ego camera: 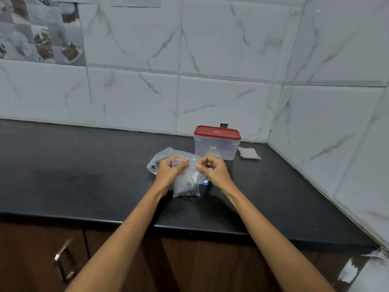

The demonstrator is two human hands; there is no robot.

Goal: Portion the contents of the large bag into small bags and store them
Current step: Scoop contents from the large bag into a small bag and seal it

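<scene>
Small bag [186,184] hangs between both pinching hands (above counter)

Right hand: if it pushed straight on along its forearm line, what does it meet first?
Likely the clear container with the red lid, just beyond the right hand pinching the small bag's top. Depth is unclear; it could pass left of it.

Single head cam, so I get no second view to overlap. It looks forward and down from above the black bench [84,175], close enough that both forearms enter from the bottom edge. Faces the tiled wall corner [271,106], probably slightly right of square. Wide-angle; edges bend.
</scene>
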